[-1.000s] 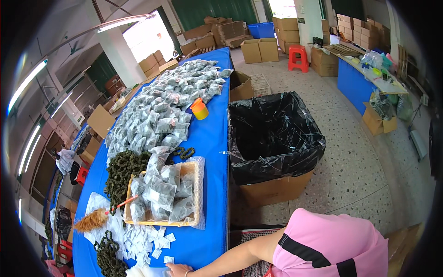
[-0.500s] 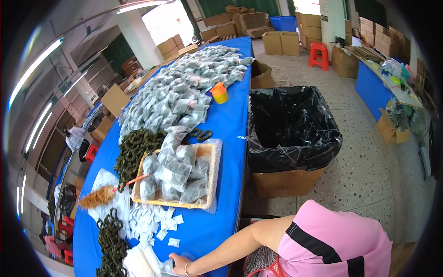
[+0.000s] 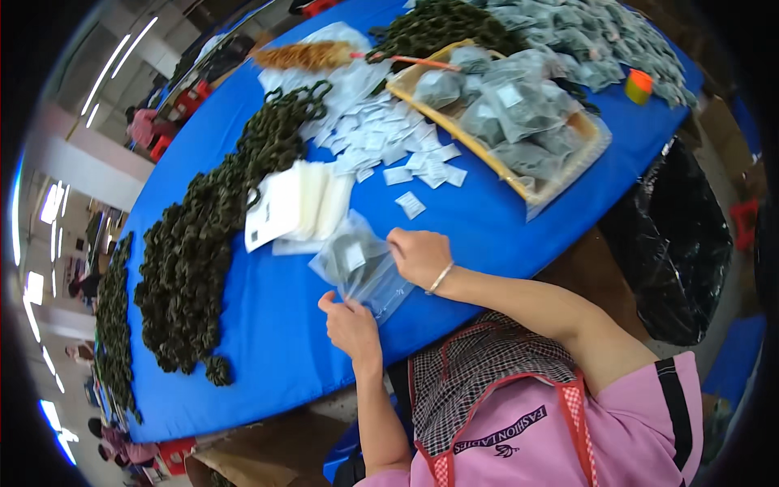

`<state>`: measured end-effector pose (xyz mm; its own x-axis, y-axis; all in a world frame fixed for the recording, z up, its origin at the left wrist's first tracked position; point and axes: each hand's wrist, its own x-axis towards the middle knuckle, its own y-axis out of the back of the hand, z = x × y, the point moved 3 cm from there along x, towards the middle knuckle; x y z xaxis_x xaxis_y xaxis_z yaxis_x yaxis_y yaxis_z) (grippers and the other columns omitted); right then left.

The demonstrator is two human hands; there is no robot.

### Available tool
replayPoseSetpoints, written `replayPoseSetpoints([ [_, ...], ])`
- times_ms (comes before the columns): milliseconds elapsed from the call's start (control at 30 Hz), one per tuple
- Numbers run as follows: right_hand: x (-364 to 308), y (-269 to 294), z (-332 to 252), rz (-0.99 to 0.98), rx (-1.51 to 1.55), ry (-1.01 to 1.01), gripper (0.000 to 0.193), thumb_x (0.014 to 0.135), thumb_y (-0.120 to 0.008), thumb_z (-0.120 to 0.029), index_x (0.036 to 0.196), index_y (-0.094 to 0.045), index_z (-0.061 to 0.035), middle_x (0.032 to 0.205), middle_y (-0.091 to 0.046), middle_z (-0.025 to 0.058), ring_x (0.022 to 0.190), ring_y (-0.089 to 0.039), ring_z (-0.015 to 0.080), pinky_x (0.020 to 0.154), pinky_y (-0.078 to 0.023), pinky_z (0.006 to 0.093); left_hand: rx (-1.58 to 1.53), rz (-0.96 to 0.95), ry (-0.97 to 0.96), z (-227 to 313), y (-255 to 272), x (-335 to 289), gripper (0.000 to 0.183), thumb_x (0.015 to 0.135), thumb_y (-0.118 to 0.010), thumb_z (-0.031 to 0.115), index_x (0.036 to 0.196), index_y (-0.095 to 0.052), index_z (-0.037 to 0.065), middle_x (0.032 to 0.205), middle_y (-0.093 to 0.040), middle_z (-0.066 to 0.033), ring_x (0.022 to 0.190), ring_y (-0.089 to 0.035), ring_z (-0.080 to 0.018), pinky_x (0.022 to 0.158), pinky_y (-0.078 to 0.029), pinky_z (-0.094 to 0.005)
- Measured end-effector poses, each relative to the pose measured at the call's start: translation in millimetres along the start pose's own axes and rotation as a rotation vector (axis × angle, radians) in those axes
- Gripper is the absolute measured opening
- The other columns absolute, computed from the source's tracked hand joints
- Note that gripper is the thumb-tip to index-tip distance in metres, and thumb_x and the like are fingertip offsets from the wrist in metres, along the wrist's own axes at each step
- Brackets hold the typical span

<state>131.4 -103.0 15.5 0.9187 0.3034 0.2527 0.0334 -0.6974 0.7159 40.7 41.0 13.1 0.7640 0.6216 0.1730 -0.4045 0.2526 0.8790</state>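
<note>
A transparent plastic bag (image 3: 385,294) lies flat at the near part of the blue table, with a dark green coil and a small white sachet (image 3: 355,256) inside it. My right hand (image 3: 422,258) grips the bag's right edge, fingers closed. My left hand (image 3: 353,329) pinches its near edge. Just beyond the bag rests a stack of flat white bags (image 3: 280,207). Loose white sachets (image 3: 375,138) are scattered past it, one (image 3: 410,205) apart from the others. To the left stretches a long heap of dark green knotted loops (image 3: 191,260).
A yellow-rimmed basket (image 3: 466,134) of filled bags stands on the table (image 3: 276,349). Behind it are more filled bags (image 3: 600,40) and an orange-yellow container (image 3: 639,86). A brown feather duster (image 3: 312,56) lies at the back. A black-lined box (image 3: 669,243) stands beyond the table's right edge.
The view has swung down and left to the near table. My right hand, earlier at the stacked bags, now grips a filled bag; my left hand has come into view on it.
</note>
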Motion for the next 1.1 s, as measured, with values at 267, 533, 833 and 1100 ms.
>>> replayPoseSetpoints([
  [267, -77.0, 27.9, -13.8, 0.365, -0.160, 0.356, 0.019, 0.077, -0.057, -0.019, 0.093, -0.056, -0.0086, 0.078, -0.052, 0.0069, 0.070, -0.054, 0.0220, 0.059, -0.040, 0.0343, -0.751, -0.469, 0.282, -23.2, -4.9, -23.5, 0.017, 0.092, -0.057, 0.013, 0.084, -0.057, -0.001, 0.063, -0.059, -0.0070, 0.049, -0.049, -0.0076, 0.043, -0.039, -0.0204],
  [533, -90.0, -13.9, -30.3, 0.135, 0.023, 0.469, 0.018, 0.079, -0.054, -0.015, 0.095, -0.059, -0.0094, 0.092, -0.053, 0.0024, 0.079, -0.052, 0.0178, 0.065, -0.038, 0.0314, -1.177, -0.650, 0.540, -9.7, -5.8, -41.3, 0.027, 0.092, -0.054, 0.016, 0.111, -0.058, -0.003, 0.083, -0.062, -0.0099, 0.061, -0.058, -0.0148, 0.049, -0.045, -0.0250],
  [833, -81.5, -15.4, -32.2, 0.161, 0.004, 0.454, 0.014, 0.077, -0.054, -0.015, 0.090, -0.057, -0.0099, 0.090, -0.053, 0.0029, 0.080, -0.051, 0.0188, 0.067, -0.037, 0.0329, -1.233, -0.655, 0.521, 7.1, -8.0, -33.4, 0.025, 0.093, -0.053, 0.021, 0.097, -0.064, -0.002, 0.085, -0.065, -0.0080, 0.071, -0.063, -0.0161, 0.060, -0.051, -0.0287],
  [1100, -80.7, -7.7, -36.8, 0.030, -0.079, 0.710, 0.011, 0.074, -0.056, -0.017, 0.082, -0.058, -0.0113, 0.078, -0.052, 0.0010, 0.076, -0.052, 0.0186, 0.070, -0.037, 0.0367, -1.237, -0.649, 0.521, -15.3, -24.1, -37.1, 0.026, 0.096, -0.051, 0.025, 0.102, -0.065, 0.004, 0.078, -0.059, 0.0013, 0.065, -0.054, -0.0064, 0.052, -0.043, -0.0226],
])
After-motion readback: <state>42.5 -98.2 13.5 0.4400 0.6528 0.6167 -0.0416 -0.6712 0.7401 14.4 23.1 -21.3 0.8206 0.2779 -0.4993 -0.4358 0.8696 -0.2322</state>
